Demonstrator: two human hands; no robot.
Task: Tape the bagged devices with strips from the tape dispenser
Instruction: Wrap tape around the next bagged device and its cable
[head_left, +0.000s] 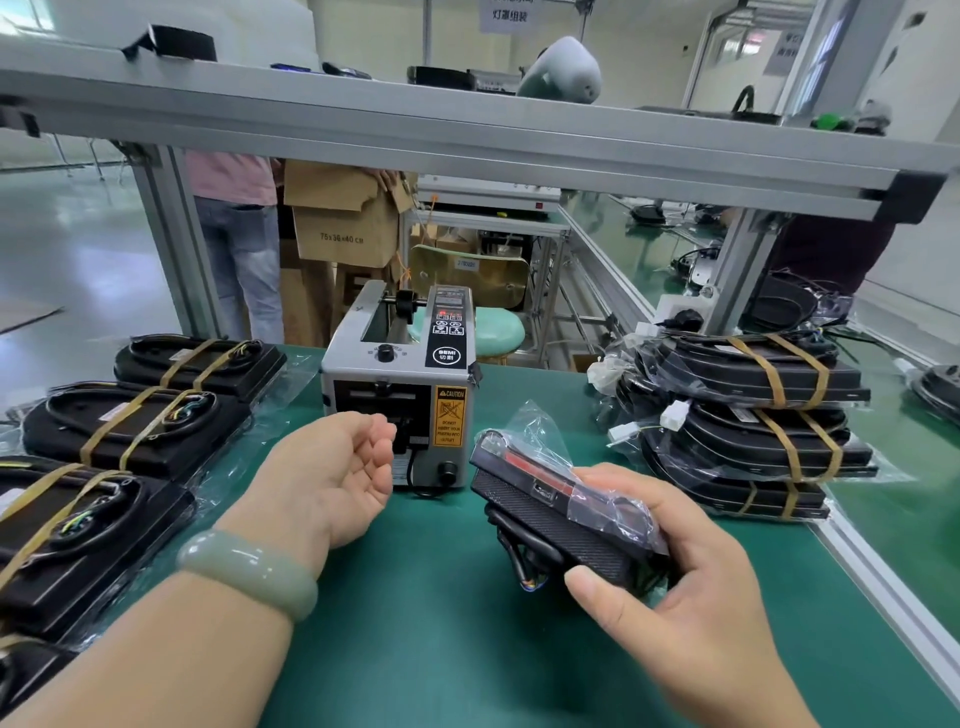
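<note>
Right hand (691, 571) gripping bagged device (550, 506), cable (514, 553) half hidden; left hand (332, 478) curled at dispenser (400, 374) outlet, pinch unclear

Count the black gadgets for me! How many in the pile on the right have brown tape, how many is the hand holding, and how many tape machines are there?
Taped gadgets, right pile: 3
Bagged gadget held by the right hand, no tape showing: 1
Tape machine: 1
Total: 5
</note>
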